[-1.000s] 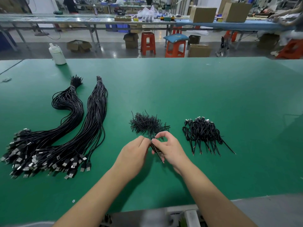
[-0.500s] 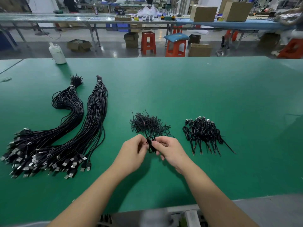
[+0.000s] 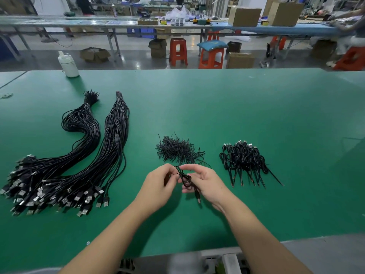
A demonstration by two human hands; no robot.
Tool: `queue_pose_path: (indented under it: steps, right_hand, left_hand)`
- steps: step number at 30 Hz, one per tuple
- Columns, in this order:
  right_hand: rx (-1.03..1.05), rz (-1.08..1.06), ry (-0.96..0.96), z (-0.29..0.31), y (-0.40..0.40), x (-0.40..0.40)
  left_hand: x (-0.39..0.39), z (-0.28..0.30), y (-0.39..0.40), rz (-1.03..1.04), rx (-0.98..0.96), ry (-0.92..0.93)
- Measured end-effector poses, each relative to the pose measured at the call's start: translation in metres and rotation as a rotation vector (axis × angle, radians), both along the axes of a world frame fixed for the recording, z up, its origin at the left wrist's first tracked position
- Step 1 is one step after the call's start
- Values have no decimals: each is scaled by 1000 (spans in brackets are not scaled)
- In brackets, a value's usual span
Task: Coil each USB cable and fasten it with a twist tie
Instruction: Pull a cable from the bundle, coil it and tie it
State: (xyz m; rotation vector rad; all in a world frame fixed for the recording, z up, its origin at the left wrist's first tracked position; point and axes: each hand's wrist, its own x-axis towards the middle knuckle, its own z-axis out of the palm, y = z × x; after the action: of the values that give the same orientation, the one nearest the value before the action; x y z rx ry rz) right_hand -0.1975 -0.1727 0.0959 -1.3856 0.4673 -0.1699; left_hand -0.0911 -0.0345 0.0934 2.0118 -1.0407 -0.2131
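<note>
Cable point(image 3: 185, 178) sits coiled between our two hands, just above the green table point(image 3: 256, 107). Our right hand point(image 3: 205, 182) grips the coil, and our left hand point(image 3: 160, 184) pinches the tie end. We should hold the loops tight and twist the tie snug, so nothing springs loose.

Two bare forearms, no sleeves visible up to the near edge of the green table point(image 3: 256, 107). Left hand point(image 3: 158, 186) and right hand point(image 3: 207, 184) bare too: no gloves, rings, watch or wristband. Nails short, no polish visible. Rest of body out of view.
</note>
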Motion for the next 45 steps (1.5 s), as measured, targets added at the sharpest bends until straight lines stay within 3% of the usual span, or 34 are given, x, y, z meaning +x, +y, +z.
queue_pose_path:
  steps: [7, 11, 18, 23, 25, 28, 35, 38, 42, 45]
  right_hand:
    - [-76, 10, -5, 2, 0, -1]
    - [-323, -98, -41, 3, -4, 0]
    - [-323, -103, 74, 0, -2, -1]
    - [-269, -76, 129, 0, 0, 0]
    - [-240, -39, 139, 1, 0, -1]
    - [-149, 10, 124, 2, 2, -2]
    - [-60, 54, 56, -3, 2, -1]
    - [63, 52, 12, -6, 3, -1]
    - [263, 80, -11, -7, -1, -4]
    - [284, 78, 31, -10, -4, -6]
  left_hand:
    - [7, -3, -1, 13, 25, 191]
    - [7, -2, -3, 9, -9, 316]
    - [-6, -2, -2, -8, 13, -34]
    - [-6, -3, -1, -133, 151, -586]
    - [-2, -6, 2, -188, 118, -766]
    - [3, -9, 3, -208, 61, -833]
    - [11, -21, 1, -188, -60, -795]
    - [10, -22, 0, -85, -149, -730]
    - [10, -20, 1, 53, -118, -474]
    - [11, -22, 2, 61, -63, -265]
